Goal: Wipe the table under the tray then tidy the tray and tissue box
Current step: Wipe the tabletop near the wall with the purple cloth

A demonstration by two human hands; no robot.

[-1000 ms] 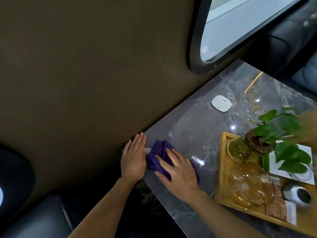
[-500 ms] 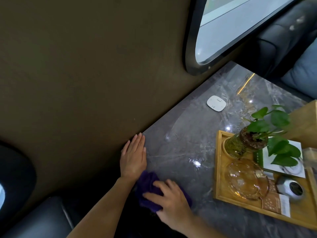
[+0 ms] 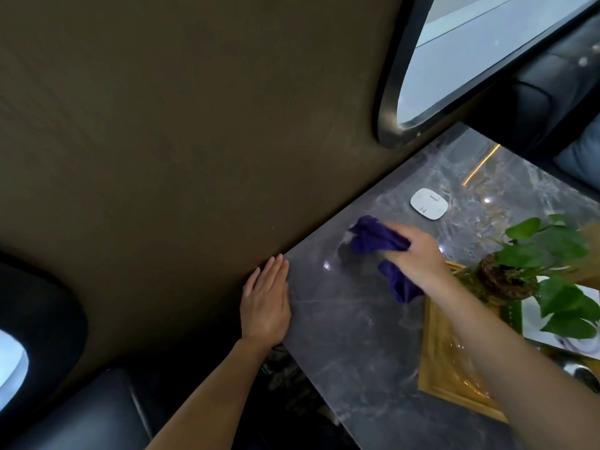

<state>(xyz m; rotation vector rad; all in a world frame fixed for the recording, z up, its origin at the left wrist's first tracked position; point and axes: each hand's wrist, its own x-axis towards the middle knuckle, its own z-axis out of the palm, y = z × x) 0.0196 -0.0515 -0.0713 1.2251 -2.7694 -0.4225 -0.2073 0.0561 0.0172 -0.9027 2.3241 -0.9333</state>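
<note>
Grey marble surface (image 3: 350, 352) being wiped with a purple cloth (image 3: 378, 238) beside a wooden tray (image 3: 435, 368).

Left hand (image 3: 266, 306) lies flat at the left edge of the surface against the brown wall (image 3: 162, 141), its grip spread, fingers straight and together, holding nothing. Further right, the right hand (image 3: 418, 254) presses the crumpled purple cloth onto the surface, its grip closed on the cloth, one end trailing toward the tray's far left corner. A small white rounded device (image 3: 428, 203) lies beyond the cloth, its marks unreadable. The tray sits at the right, part hidden by the right forearm; it holds a glass vase (image 3: 487, 280) with a green leafy plant (image 3: 552, 254), a white card (image 3: 535, 323) and clear glassware, too blurred to tell.
</note>
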